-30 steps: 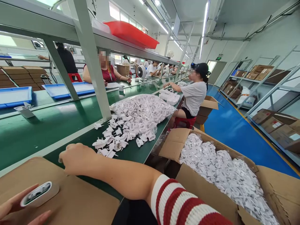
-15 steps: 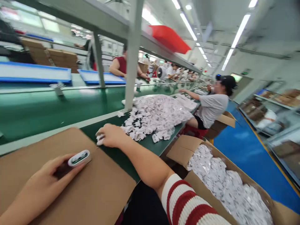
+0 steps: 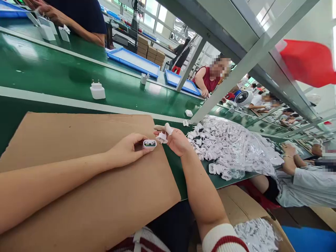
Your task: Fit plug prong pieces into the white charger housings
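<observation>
My left hand [image 3: 128, 149] rests on a cardboard sheet [image 3: 78, 168] and is closed on a small white charger shell [image 3: 149, 144] with its open end facing up. Just right of it, my right hand [image 3: 177, 140] is closed on a white plug piece [image 3: 162, 136], held a little above the sheet's far corner and almost touching the shell. A heap of the same white plug pieces [image 3: 225, 147] in clear plastic lies on the green bench to the right of my right hand.
A finished white charger [image 3: 97, 91] and a small white part [image 3: 188, 113] sit on the green conveyor belt [image 3: 65, 75]. Blue trays [image 3: 133, 60] lie beyond. Other people work across the belt and at my right. A carton of white parts [image 3: 258, 234] stands at my right knee.
The view has swung left and down. My right hand picked up a plug piece from the heap and brought it to the shell in my left hand, which moved right along the cardboard.
</observation>
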{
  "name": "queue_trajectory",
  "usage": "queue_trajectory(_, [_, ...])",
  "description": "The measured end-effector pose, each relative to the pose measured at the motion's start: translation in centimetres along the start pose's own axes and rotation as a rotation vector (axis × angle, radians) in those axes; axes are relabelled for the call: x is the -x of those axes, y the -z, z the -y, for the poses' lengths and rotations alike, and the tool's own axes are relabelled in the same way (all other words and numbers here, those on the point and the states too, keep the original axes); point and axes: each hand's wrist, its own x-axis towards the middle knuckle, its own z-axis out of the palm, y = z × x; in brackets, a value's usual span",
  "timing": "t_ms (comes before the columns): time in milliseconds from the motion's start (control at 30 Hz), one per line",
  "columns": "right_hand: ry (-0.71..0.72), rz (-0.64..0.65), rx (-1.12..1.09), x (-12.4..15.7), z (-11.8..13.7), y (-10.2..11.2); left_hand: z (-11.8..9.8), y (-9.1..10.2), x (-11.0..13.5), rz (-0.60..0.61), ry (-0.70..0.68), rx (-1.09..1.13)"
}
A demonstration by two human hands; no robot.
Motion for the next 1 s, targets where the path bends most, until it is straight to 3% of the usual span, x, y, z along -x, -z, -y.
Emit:
queue_trajectory(300, [0.177,-0.138,-0.029,-0.5,-1.6,-1.9,1.0,-0.4,-0.2,-0.003,-0.038,0.0])
queue_trajectory(667, [0.151,-0.163,0.291,0.3,-1.6,-2.5,0.9,-0.4,-0.1,-0.01,-0.022,0.017])
queue_trajectory(1000, [0.096,-0.139,0.015,0.9,-0.2,-1.8,0.7,-0.5,0.0,-0.034,-0.027,0.035])
